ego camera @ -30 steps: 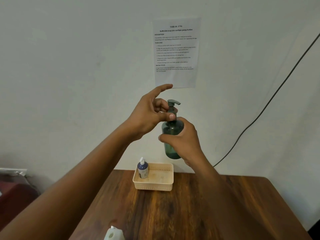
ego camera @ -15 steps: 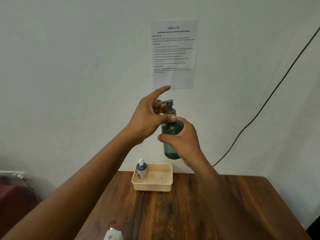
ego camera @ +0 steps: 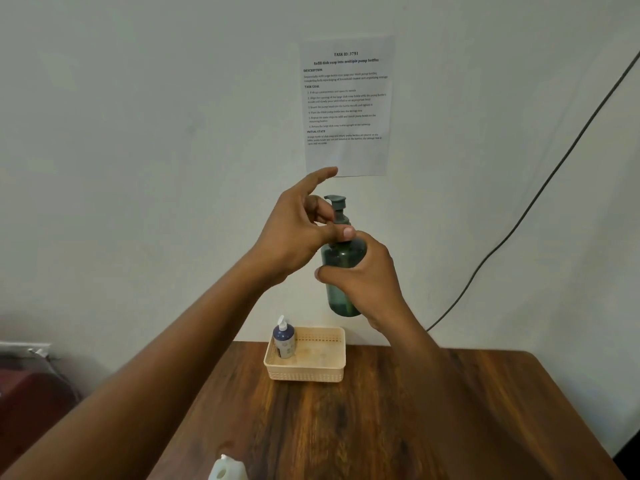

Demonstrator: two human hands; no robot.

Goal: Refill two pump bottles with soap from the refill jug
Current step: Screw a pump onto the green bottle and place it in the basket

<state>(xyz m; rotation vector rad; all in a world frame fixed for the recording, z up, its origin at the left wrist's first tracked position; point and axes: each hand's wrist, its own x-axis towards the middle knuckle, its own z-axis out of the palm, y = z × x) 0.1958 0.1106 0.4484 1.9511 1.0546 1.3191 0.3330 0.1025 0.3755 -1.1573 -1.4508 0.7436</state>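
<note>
A dark green pump bottle (ego camera: 341,258) is held upright in the air above the table. My right hand (ego camera: 367,282) grips its body. My left hand (ego camera: 301,230) pinches the collar of its green pump head (ego camera: 336,206) with thumb and fingers, the index finger sticking out. A small blue pump bottle (ego camera: 284,339) with a white top stands in the left end of a cream basket (ego camera: 311,374). The white top of the refill jug (ego camera: 227,469) shows at the bottom edge.
A brown wooden table (ego camera: 398,417) stands against a white wall. A printed task sheet (ego camera: 346,105) hangs on the wall, and a black cable (ego camera: 540,192) runs down its right side. A dark red object (ego camera: 31,393) lies at the left.
The pump head's spout has turned, from pointing right to pointing left and then toward the wall, while my left hand kept its pinch on the collar. The bottle stayed in place.
</note>
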